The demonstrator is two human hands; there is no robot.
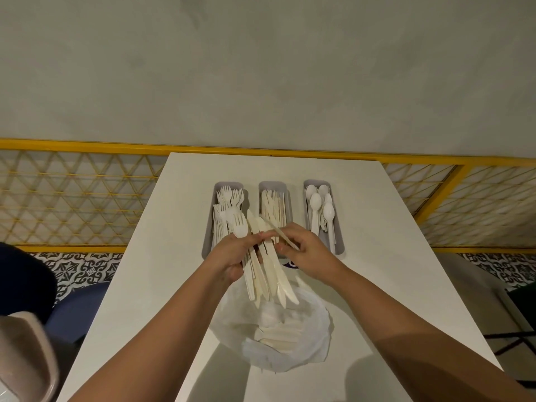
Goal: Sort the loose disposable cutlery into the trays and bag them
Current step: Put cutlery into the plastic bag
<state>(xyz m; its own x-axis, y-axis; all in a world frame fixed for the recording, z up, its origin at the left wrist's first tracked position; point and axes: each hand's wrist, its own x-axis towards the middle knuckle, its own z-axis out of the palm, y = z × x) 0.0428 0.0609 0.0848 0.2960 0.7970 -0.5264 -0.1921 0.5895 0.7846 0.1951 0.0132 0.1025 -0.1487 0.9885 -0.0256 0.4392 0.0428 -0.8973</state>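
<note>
The left hand [232, 256] is closed around a big bunch of cream plastic knives [266, 274]. The knives fan out and point down toward the person. One white plastic fork [240, 226] sticks up out of the same hand. The right hand [307, 252] is just beside the left one. Its thumb and fingers pinch one thin cream plastic piece [280, 232], which slants up and to the left, across the top of the bunch. I cannot tell if it is a knife or something else.

Right under the hands lies a clear, crinkly plastic bag [307, 323]. Its mouth is open, and a few cream pieces [278, 335] lie inside.

Behind the hands stand three long grey trays side by side. The left grey tray [209, 224] holds white forks [229, 195]. The middle grey tray [272, 184] holds cream knives [272, 204]. The right grey tray [338, 236] holds white spoons [314, 204]. The hands hide the near ends of the left and middle trays.

Everything sits on a white table [391, 256]. Past the table runs a yellow fence with criss-cross bars [72, 198]. Below it is a floor of black and white patterned tiles [75, 268].
</note>
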